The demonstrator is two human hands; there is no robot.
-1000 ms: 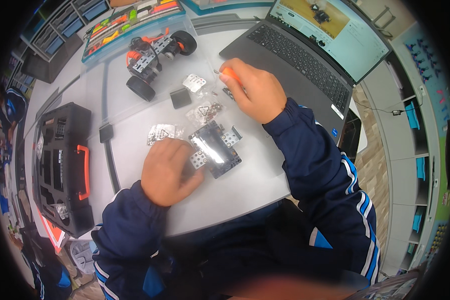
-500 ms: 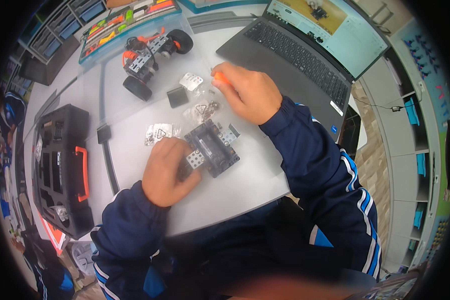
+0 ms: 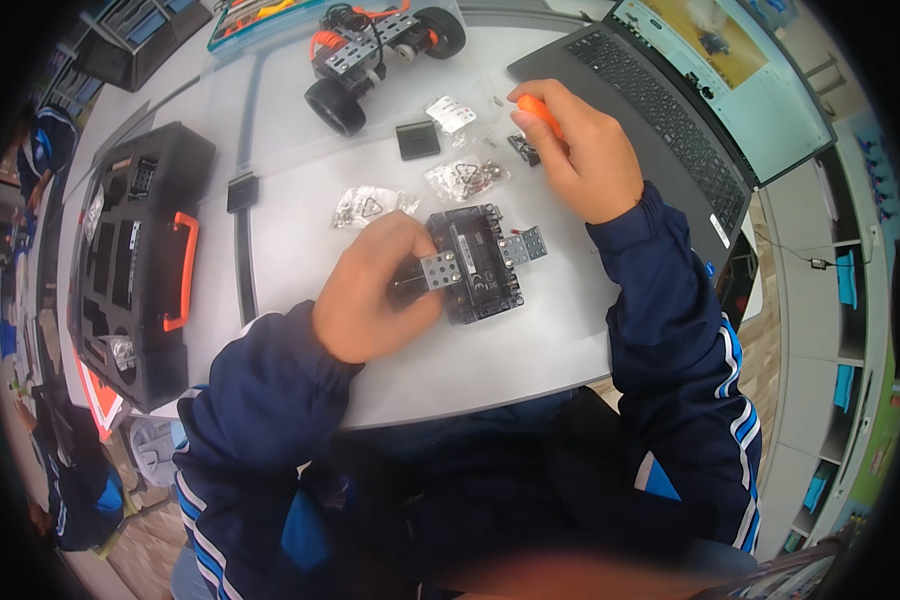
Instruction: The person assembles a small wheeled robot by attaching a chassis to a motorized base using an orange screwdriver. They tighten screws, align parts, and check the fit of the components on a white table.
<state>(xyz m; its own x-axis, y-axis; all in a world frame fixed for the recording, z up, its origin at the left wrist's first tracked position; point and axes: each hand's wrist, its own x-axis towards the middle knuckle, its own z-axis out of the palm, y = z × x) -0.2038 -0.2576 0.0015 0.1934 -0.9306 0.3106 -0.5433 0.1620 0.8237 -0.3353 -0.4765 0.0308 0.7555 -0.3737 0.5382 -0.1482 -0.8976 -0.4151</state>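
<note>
My left hand [image 3: 380, 290] is closed around the left side of a black electronic module [image 3: 478, 270], steadying it on the table. A perforated metal bracket [image 3: 440, 270] juts from the module's left side beside my thumb, and another metal bracket [image 3: 524, 246] sticks out on its right. Above and to the right, my right hand [image 3: 595, 155] pinches an orange-handled tool [image 3: 540, 115]; its working end cannot be made out. A small dark part [image 3: 523, 148] shows just under the right fingers. Bags of small hardware, one clear bag [image 3: 468, 180] and another [image 3: 372, 207], lie beyond the module.
A wheeled metal chassis [image 3: 360, 60] stands at the back on a clear plastic lid. An open laptop [image 3: 660, 120] fills the right. Left stands a black case [image 3: 135, 270] with an orange handle [image 3: 182, 270]. A small black block [image 3: 417, 140] sits near the bags.
The view has shifted, so the table's things appear farther right and higher. The module now shows its labelled face more squarely. My left hand has closed in on its left side; my right still pinches the tool.
</note>
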